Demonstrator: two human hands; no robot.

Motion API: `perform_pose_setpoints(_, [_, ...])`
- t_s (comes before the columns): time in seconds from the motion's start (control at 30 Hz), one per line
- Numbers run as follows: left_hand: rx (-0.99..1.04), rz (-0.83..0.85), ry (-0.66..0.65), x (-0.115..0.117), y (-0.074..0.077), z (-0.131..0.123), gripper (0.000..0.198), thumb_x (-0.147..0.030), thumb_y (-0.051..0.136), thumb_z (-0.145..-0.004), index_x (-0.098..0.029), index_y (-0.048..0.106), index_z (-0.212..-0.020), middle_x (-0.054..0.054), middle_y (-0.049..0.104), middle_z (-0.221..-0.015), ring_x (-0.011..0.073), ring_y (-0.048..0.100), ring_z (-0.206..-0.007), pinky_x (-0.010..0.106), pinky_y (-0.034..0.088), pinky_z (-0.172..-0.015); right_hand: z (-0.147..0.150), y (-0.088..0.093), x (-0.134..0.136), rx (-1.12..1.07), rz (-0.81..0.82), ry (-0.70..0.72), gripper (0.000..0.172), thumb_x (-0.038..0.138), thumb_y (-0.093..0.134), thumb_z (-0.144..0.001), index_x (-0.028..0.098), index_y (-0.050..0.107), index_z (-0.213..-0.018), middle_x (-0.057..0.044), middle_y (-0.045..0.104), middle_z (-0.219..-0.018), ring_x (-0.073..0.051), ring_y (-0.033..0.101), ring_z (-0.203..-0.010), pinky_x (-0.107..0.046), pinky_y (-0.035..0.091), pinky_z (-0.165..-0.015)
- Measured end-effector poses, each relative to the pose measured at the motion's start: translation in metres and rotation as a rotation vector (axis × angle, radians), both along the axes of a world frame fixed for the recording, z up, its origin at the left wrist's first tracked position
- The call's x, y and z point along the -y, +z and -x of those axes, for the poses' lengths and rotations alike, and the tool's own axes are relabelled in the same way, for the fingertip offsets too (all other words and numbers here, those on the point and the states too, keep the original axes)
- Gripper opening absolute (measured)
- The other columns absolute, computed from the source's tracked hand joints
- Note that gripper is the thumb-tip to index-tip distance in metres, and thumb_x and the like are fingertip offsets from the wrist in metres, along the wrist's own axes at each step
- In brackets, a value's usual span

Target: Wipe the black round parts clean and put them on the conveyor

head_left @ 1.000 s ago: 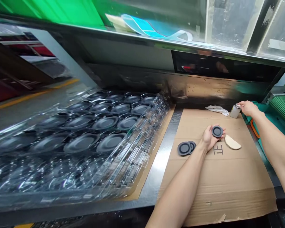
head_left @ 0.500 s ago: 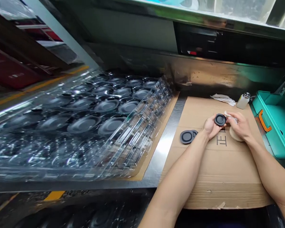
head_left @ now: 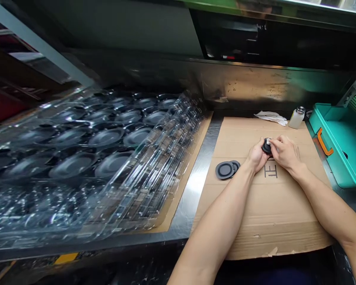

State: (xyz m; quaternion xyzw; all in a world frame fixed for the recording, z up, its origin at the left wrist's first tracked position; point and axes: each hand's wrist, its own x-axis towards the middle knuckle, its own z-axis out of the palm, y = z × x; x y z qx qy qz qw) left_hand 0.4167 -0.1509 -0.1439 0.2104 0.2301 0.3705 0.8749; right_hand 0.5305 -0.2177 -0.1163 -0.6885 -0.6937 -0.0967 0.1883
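Observation:
My left hand (head_left: 256, 156) is closed around a small dark round disc (head_left: 266, 146), held over a sheet of cardboard (head_left: 269, 206). My right hand (head_left: 284, 152) pinches a small white bit against the top of that disc; I cannot make out what the white bit is. Two more dark discs (head_left: 226, 170) lie overlapping on the cardboard just left of my left wrist.
A stack of clear plastic trays (head_left: 86, 158) holding several dark discs fills the left. A white cloth (head_left: 270, 117) and a small bottle (head_left: 296, 117) sit at the cardboard's far edge. A teal bin (head_left: 341, 146) with an orange handle stands at the right.
My right hand left the bottle at the back right and came to the disc in my left hand. The tan pad on the cardboard is now hidden. The view tilted down.

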Motion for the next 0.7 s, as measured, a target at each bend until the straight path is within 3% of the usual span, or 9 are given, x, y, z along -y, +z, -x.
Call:
perform_pose_setpoints(0.17, [-0.009,-0.005,0.012,0.0001,-0.0009,0.0000,0.040,-0.039,0.044,-0.107,-0.012,0.071,-0.095,0.012,0.076,-0.102,0.0224,0.071,-0.108,0.036,0.055,-0.101,0.0010,0.0031,0.0007,0.009,0.053,0.067,0.034,0.031,0.046,-0.104,0.027,0.074,-0.123,-0.008,0.066,-0.104,-0.023,0.055,-0.095,-0.034,0.036,-0.082])
perform_pose_setpoints(0.3, [-0.033,-0.020,0.008,0.0002,-0.0016,-0.0002,0.041,-0.039,0.042,-0.108,-0.013,0.072,-0.096,0.012,0.076,-0.101,0.0222,0.071,-0.106,0.036,0.056,-0.099,0.0015,0.0041,0.0014,0.046,0.024,-0.005,0.034,0.029,0.046,-0.103,0.027,0.075,-0.119,-0.009,0.066,-0.102,-0.024,0.054,-0.094,-0.035,0.033,-0.079])
perform_pose_setpoints(0.43, [-0.043,-0.035,-0.007,0.0025,-0.0016,-0.0009,0.042,-0.037,0.040,-0.108,-0.012,0.071,-0.096,0.010,0.075,-0.093,0.0203,0.072,-0.098,0.034,0.057,-0.094,-0.0003,0.0035,0.0008,0.023,0.040,0.039,0.030,0.030,0.048,-0.103,0.027,0.075,-0.117,-0.008,0.068,-0.106,-0.023,0.056,-0.093,-0.035,0.033,-0.080])
perform_pose_setpoints(0.53, [-0.055,-0.073,0.015,0.0057,-0.0021,-0.0020,0.033,-0.037,0.049,-0.105,-0.014,0.068,-0.090,0.007,0.073,-0.085,0.0194,0.072,-0.093,0.033,0.056,-0.094,-0.0003,0.0029,-0.0007,0.007,0.028,-0.026,0.028,0.032,0.049,-0.102,0.022,0.073,-0.109,-0.008,0.068,-0.104,-0.023,0.057,-0.093,-0.035,0.035,-0.082])
perform_pose_setpoints(0.7, [-0.065,-0.144,0.055,0.0091,-0.0023,-0.0035,0.029,-0.038,0.060,-0.101,-0.014,0.067,-0.086,0.006,0.072,-0.081,0.0203,0.072,-0.094,0.034,0.055,-0.097,0.0023,0.0021,-0.0055,-0.003,0.051,0.024,0.025,0.030,0.047,-0.102,0.021,0.070,-0.103,-0.008,0.067,-0.103,-0.023,0.058,-0.093,-0.033,0.037,-0.083])
